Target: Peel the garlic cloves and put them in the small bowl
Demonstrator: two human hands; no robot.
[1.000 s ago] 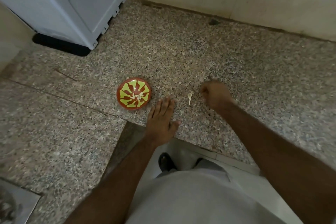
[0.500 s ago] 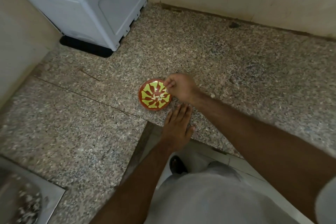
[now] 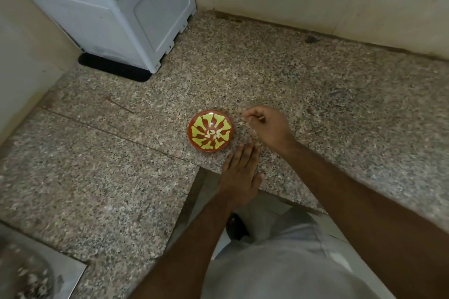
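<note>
The small bowl (image 3: 211,130), red with a yellow-green leaf pattern, sits on the speckled granite counter (image 3: 315,104). Several pale peeled garlic cloves (image 3: 213,134) lie in the bowl's centre.

The right hand (image 3: 268,126) is just to the right of the bowl, apart from its rim, with fingers curled inward. A small pale sliver shows at the fingers, seemingly pinched between thumb and fingertips; what it is cannot be told.

The left hand (image 3: 239,173) lies flat on the counter just in front of the bowl, toward the person, fingers straight and held together, holding nothing. Its fingertips are close to the bowl's near-right rim; contact cannot be told.

Behind and to the left of the bowl stands a white appliance (image 3: 114,7) on a black mat (image 3: 114,68).
</note>
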